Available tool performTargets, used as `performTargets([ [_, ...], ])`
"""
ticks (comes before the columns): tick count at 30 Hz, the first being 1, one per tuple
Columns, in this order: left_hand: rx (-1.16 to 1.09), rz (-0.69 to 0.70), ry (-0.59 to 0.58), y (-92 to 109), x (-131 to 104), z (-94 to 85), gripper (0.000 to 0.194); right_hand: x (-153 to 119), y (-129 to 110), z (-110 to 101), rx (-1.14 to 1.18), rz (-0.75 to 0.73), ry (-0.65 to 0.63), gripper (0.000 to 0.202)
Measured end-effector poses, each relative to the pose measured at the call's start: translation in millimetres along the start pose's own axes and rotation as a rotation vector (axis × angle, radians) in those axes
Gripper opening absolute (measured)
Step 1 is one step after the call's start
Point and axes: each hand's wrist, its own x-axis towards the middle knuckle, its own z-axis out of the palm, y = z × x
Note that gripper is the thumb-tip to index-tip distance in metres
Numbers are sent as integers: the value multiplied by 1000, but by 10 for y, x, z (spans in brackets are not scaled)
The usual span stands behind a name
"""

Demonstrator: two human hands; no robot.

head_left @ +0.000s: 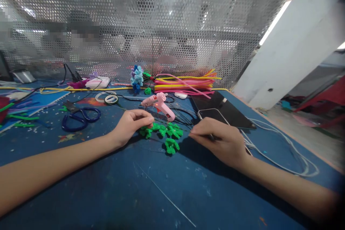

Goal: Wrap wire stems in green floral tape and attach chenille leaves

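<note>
My left hand (133, 125) is closed in a pinch, its fingertips right by a row of green fuzzy pipe-cleaner pieces (172, 130). Whatever sits between these fingertips is too small to make out. One more green pipe-cleaner piece (171, 146) lies just in front of that row. To the right, my right hand (221, 140) is also pinched closed, thumb against fingers, a short way from the green pieces. I cannot tell what it holds. Behind the pieces lies a pink glue gun (161, 106) with a small orange light on it.
Blue-handled scissors (81, 118) and a tape roll (111, 99) lie left. A bundle of pink and yellow pipe cleaners (185, 83) and blue fuzzy flowers (137, 77) rest against the perforated metal screen (188, 18). A dark tablet (221, 107), a phone and a white cable (291, 143) are right.
</note>
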Motion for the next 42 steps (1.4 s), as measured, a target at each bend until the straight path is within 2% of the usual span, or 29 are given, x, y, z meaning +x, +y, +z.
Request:
performTargets([
  [5, 9, 51, 67, -11, 1, -16, 12, 49, 4, 2, 101, 304, -173, 39],
  [7, 36, 67, 78, -3, -4, -13, 13, 53, 5, 6, 101, 372, -188, 50],
  [10, 65, 73, 85, 8, -5, -6, 13, 55, -2, 9, 44, 408, -217, 54],
  [14, 65, 65, 101, 2, 7, -4, 13, 68, -6, 6, 77, 421, -227, 50],
  [25, 145, 39, 48, 23, -8, -7, 18, 56, 39, 6, 84, 391, -1, 24],
  [28, 164, 34, 24, 35, -14, -2, 20, 36, 54, 15, 65, 330, 53, 22],
  [31, 155, 29, 7, 40, -18, -1, 21, 13, 48, 16, 15, 196, 89, 19],
  [34, 142, 26, -4, 23, -17, -9, 23, -6, 18, 3, -64, -46, 98, 12],
  [36, 129, 18, -11, 2, -8, -15, 23, -14, -3, -13, -149, -281, 101, 6],
  [39, 107, 21, -1, -23, 12, -20, 21, -8, -26, -36, -353, -609, -31, 8],
  [40, 103, 32, 13, -26, 15, -21, 20, 0, -35, -39, -423, -635, -116, 10],
  [41, 106, 47, 27, -24, 16, -21, 18, 13, -49, -39, -477, -595, -200, 12],
  [42, 119, 62, 33, -18, 12, -20, 17, 31, -70, -36, -505, -495, -267, 14],
])
